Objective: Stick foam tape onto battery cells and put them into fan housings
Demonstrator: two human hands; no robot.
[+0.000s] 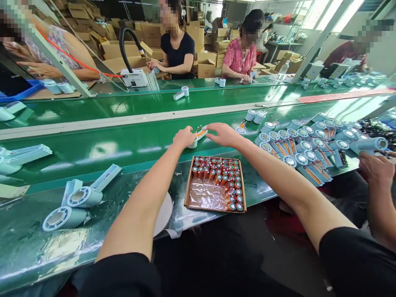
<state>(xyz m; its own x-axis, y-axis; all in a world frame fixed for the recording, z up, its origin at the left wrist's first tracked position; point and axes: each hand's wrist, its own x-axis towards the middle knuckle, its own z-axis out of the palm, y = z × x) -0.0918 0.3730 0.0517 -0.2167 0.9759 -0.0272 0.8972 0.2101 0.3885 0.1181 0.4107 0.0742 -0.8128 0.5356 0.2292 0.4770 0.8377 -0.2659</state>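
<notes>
On the green conveyor belt in front of me lies a light-blue plastic fan-like housing (pixel 193 143), its round end towards me and an orange strip along its handle. My left hand (pixel 185 137) is closed on the round end. From the other side, my right hand (pixel 223 134) has its thumb and fingers around the tip of the handle. Thin wires show between the hands. Nearer to me, a shallow cardboard tray (pixel 186 194) holds many orange-red cylindrical battery cells (pixel 218 179) with wires, standing along its back and right sides on clear plastic.
Two similar housings (pixel 85 196) lie on the left worktop, beside a round pale disc (pixel 163 214). Many wired housings (pixel 300 159) crowd the right side. A neighbour's hand (pixel 379 167) is at the far right. People work across the belt (pixel 139 138).
</notes>
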